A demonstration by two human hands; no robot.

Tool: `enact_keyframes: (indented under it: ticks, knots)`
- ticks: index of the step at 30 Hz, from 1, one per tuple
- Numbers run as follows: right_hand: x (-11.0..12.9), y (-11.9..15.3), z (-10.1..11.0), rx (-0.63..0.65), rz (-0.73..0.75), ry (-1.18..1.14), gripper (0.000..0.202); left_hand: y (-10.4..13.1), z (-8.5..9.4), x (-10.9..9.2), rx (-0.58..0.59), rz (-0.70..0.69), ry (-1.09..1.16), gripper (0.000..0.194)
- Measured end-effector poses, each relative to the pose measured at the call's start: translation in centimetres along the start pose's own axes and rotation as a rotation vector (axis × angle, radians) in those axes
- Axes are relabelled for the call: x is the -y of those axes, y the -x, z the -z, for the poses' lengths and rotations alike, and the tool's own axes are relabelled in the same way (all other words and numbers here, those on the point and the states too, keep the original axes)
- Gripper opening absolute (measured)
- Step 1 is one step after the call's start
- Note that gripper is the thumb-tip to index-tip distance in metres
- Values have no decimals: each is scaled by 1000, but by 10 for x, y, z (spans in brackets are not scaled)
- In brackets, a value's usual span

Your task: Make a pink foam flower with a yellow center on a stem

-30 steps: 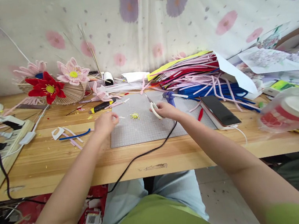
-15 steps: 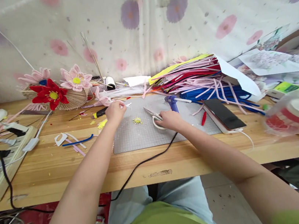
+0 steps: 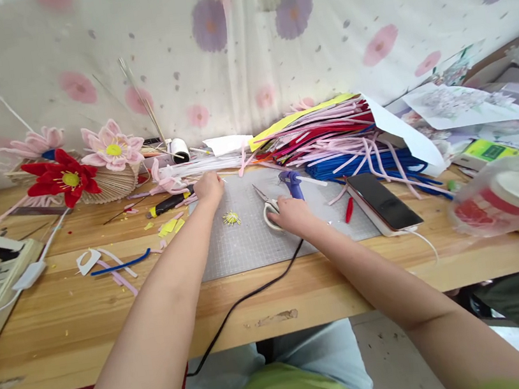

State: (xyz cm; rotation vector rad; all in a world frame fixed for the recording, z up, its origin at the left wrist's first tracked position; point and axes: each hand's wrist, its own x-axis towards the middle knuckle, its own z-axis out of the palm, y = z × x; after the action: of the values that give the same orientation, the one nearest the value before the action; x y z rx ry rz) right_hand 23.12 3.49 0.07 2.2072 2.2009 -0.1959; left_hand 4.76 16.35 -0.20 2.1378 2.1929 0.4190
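Fingers closed, my left hand (image 3: 209,190) is over the back left corner of the grey cutting mat (image 3: 239,254); a tiny white bit shows at its fingertips, too small to make out. My right hand (image 3: 294,214) is closed on the handles of the scissors (image 3: 267,201), whose blades point away and to the left. Between the hands, on the mat, lies a small yellow stamen bunch (image 3: 231,218). Just behind my right hand is a blue glue gun (image 3: 293,184). A red piece (image 3: 349,209) lies on the mat's right part.
Red and pink fuzzy flowers (image 3: 69,179) stand at the back left. Bundled fuzzy stems (image 3: 328,130) lie at the back. A phone (image 3: 383,201) is right of the mat, near a bagged tub (image 3: 506,198). A black cable (image 3: 240,301) crosses the front; a power strip (image 3: 7,294) is left.
The view has shifted, so most things sit further left. My left hand has moved right relative to the mat, and the white piece at its fingertips shows less. My right hand remains at the scissors.
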Motion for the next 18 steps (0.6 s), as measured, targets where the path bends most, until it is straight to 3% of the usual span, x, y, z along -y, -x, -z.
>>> enact_keyframes:
  ticks: [5,9,13,16,18]
  knots:
    - [7,-13,0,-28,-26,-10,40,0,-3,-2,7,-23,14,26]
    - [11,-25,0,-60,-10,-42,39,16,3,6,-26,-89,67,24]
    - [21,-32,0,-170,31,-71,28,38,16,16,-3,-61,107,21]
    - [35,-39,0,-291,104,-237,26,55,22,21,9,-14,137,20]
    - [44,-47,-2,-285,153,-472,28,64,21,24,2,10,167,19]
